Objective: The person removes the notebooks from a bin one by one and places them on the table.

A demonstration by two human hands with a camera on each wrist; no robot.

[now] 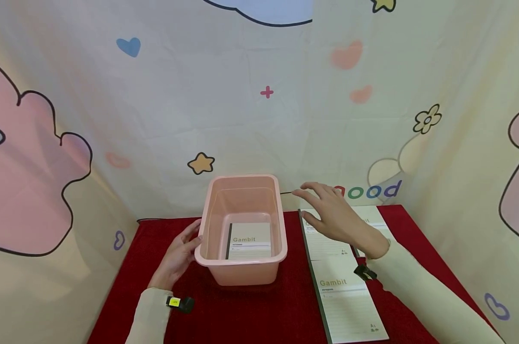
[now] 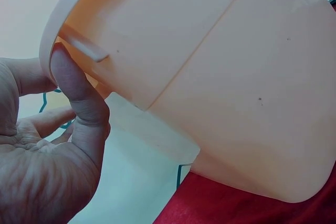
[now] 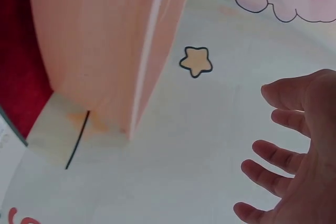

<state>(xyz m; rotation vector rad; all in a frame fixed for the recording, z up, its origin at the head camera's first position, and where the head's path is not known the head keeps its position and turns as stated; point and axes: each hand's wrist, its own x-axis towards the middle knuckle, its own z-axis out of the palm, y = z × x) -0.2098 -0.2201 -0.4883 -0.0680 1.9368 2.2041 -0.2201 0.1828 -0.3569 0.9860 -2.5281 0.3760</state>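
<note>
A pink plastic basin stands on the red cloth, with a Gambit notebook lying flat inside it. My left hand holds the basin's left rim; the left wrist view shows thumb and finger pinching the rim. To the right of the basin, my right hand hovers in the air above the notebooks, holding nothing. Its fingers are spread and slightly bent, as the right wrist view shows. Below it lie a far notebook and a near notebook; another notebook is partly hidden by the right arm.
Red cloth covers the table. Behind it hangs a pale curtain printed with hearts, stars and clouds, close to the basin's far side. The side curtains flank the table at left and right.
</note>
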